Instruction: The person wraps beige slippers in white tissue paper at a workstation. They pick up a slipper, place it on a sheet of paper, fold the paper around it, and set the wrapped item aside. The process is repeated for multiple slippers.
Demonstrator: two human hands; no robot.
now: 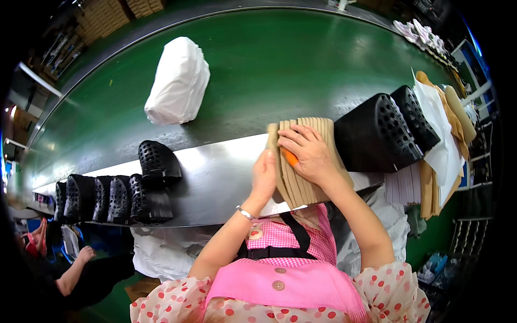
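A tight row of tan, flat pads [307,161] stands on edge on the metal strip in front of me, their kind not certain. My right hand [307,153] lies over the top of the row, its fingers pressed against the pads. Something small and orange [290,157] shows by its thumb; whether worn or held I cannot make out. On the row's left side, my left hand [264,175], slightly blurred, grips the outermost pad [273,156], which leans a little away from the others. Right beside the row are large black pieces with perforated ends [371,134], like clogs.
A white wrapped bundle [179,83] rests on the green belt [258,59]. Several black perforated pieces [119,196] line the metal edge [210,167] at left. White and brown paper [439,134] hangs at right. Another person's hand [86,254] shows at lower left.
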